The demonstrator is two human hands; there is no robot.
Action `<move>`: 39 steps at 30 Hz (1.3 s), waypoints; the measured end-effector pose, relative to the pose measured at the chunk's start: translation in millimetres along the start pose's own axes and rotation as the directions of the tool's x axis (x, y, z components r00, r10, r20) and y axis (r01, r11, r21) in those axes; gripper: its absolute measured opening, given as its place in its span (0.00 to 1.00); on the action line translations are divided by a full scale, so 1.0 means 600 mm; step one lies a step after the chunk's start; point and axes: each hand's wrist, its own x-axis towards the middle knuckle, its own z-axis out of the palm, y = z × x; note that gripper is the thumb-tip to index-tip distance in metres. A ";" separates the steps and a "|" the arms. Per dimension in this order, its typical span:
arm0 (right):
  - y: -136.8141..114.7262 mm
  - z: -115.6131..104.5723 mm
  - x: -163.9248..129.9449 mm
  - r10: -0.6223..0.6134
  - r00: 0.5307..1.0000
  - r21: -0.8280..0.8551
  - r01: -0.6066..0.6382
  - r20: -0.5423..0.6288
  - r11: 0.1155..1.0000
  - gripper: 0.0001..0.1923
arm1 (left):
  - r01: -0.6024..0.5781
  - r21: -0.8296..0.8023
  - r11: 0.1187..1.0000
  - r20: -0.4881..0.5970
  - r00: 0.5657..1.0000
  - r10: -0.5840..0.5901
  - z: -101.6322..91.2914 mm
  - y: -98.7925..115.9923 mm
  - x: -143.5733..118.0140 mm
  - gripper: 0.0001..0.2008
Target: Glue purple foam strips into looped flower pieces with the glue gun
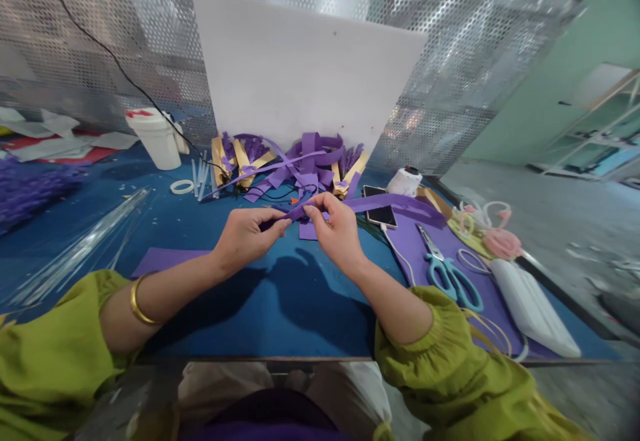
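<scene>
Two hands: both ours, meeting at the middle of the frame over the blue surface [280, 307], fingertips almost touching.
Left hand [245, 235]: pinched narrow on the near end of the purple strip [395, 205], thumb and fingers closed around it.
Right hand [336, 227]: also pinched shut on the same strip, just right of the left one, so we've got the strip held between the two.
Strip position: it starts at our fingertips in the center and runs off to the right of the frame, past the phone [379, 206].
Long axis: roughly left to right, tilting a bit upward toward the right. The free length lies on the right hand's side, so that hand is the nearer one to the rest of it.
Other stuff nearby: teal scissors [453, 281] lower right on a purple sheet [493, 307], well apart from our hands. A pile of purple and tan offcuts [295, 164] sits above our hands against the white board [300, 74]. A white tub [156, 135] is upper left.
Writing or brands: none we can read. The tub has some red on top, but it's too blurry, and the phone screen is dark.
</scene>
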 end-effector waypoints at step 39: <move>0.003 0.005 -0.002 -0.023 0.998 0.006 0.022 0.058 1.000 0.05 | 0.245 -0.251 0.937 0.092 0.969 -0.229 0.006 -0.007 0.009 0.15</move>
